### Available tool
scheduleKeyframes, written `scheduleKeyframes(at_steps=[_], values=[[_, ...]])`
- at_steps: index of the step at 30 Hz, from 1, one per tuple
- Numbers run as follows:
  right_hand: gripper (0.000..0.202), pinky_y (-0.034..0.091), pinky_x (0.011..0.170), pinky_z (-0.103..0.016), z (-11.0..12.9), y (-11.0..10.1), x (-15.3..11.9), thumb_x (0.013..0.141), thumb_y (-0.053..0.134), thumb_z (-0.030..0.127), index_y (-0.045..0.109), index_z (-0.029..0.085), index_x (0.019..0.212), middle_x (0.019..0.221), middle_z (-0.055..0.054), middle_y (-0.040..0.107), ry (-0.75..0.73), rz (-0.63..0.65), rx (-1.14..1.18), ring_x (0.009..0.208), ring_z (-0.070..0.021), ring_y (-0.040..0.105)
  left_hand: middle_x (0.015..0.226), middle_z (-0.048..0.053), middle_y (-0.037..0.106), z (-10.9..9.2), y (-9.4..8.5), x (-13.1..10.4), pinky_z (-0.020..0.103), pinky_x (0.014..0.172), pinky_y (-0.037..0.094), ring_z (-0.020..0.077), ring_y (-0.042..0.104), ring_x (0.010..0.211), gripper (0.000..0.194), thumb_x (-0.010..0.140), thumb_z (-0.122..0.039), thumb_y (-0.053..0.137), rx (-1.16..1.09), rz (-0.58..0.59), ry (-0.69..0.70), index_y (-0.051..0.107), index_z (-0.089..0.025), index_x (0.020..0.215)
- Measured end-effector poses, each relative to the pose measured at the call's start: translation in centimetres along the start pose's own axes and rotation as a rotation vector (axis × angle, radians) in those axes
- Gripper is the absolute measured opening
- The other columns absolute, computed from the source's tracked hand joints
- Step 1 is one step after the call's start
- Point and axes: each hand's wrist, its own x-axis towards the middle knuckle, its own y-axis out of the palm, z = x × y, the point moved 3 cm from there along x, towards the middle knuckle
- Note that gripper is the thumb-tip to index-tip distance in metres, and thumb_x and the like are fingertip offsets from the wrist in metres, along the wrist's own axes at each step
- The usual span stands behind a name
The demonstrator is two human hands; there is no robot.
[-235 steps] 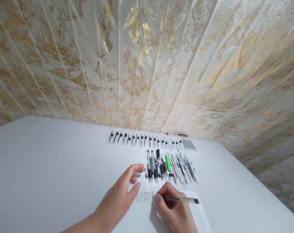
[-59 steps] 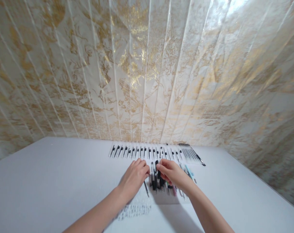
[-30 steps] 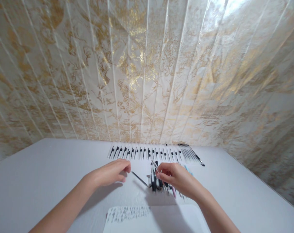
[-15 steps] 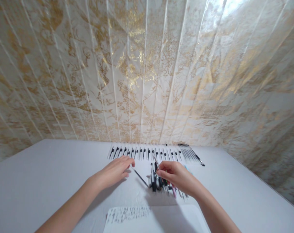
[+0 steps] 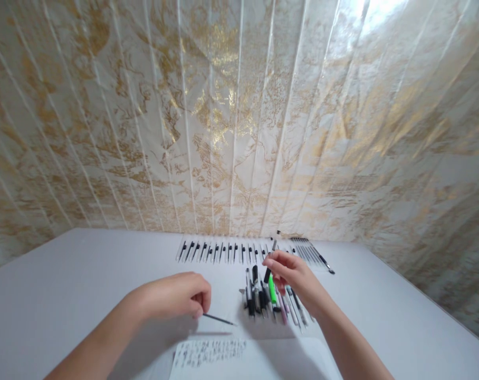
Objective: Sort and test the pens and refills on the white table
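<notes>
My left hand is closed on a thin dark refill, held just above the white table with its tip pointing right. My right hand pinches a dark pen over the right part of a pile of pens. The pile has black pens, a bright green marker and pink and pale pens lying side by side. Part of the pile is hidden under my right hand.
Along the back edge of the table runs a row of clear pen tubes with black parts. Thin refills and a dark-tipped pen lie at its right end. A paper with handwriting lies in front. A gold-patterned curtain hangs behind.
My left hand has moved down and left, carrying the refill away from the pile. My right hand has shifted slightly right and up, uncovering the green marker.
</notes>
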Motion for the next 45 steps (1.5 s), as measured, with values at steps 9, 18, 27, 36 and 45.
scheduleKeyframes(at_steps=[9,18,27,36,45], values=[[0.026,0.038,0.050,-0.020,1.8,2.6,-1.3,0.070,0.076,0.032,0.071,0.015,0.089,0.075,-0.007,0.068,-0.112,-0.039,0.370,0.069,-0.0138,0.054,0.085,-0.002,0.064,-1.8,-3.6,0.2,0.022,0.079,0.044,0.0100,0.057,0.075,0.011,0.078,-0.029,0.069,-1.274,-0.695,0.306,0.066,-0.020,0.083],[0.023,0.039,0.053,-0.021,1.5,4.2,-2.0,0.073,0.074,0.032,0.072,0.018,0.091,0.072,-0.005,0.067,-0.143,-0.095,0.506,0.064,-0.0121,0.053,0.082,-0.002,0.066,-2.9,-1.9,1.3,0.020,0.078,0.049,0.0084,0.061,0.073,0.018,0.073,-0.027,0.076,-1.484,-0.743,0.308,0.065,-0.017,0.082],[0.023,0.040,0.052,-0.020,1.3,4.3,-2.0,0.072,0.075,0.031,0.073,0.017,0.090,0.070,-0.004,0.067,-0.147,-0.096,0.535,0.065,-0.0120,0.054,0.082,-0.001,0.066,-3.0,-2.0,1.1,0.020,0.078,0.049,0.0089,0.061,0.073,0.020,0.071,-0.027,0.078,-1.478,-0.763,0.315,0.065,-0.016,0.082],[0.027,0.043,0.052,-0.018,0.3,5.3,-1.9,0.067,0.080,0.029,0.074,0.017,0.091,0.079,-0.007,0.071,-0.065,-0.108,0.764,0.062,-0.0097,0.055,0.083,-0.002,0.067,-3.8,-1.6,0.9,0.021,0.080,0.045,0.0102,0.060,0.076,0.014,0.074,-0.028,0.075,-1.396,-0.806,0.334,0.066,-0.018,0.080],[0.026,0.051,0.058,-0.018,0.4,5.7,-1.9,0.062,0.078,0.022,0.074,0.022,0.087,0.077,-0.001,0.070,0.007,-0.200,1.088,0.068,-0.0103,0.060,0.120,0.004,0.058,-4.3,1.1,3.1,0.033,0.093,0.037,0.0224,0.050,0.112,0.039,0.079,-0.027,0.065,-0.894,-0.645,0.331,0.055,-0.027,0.116]])
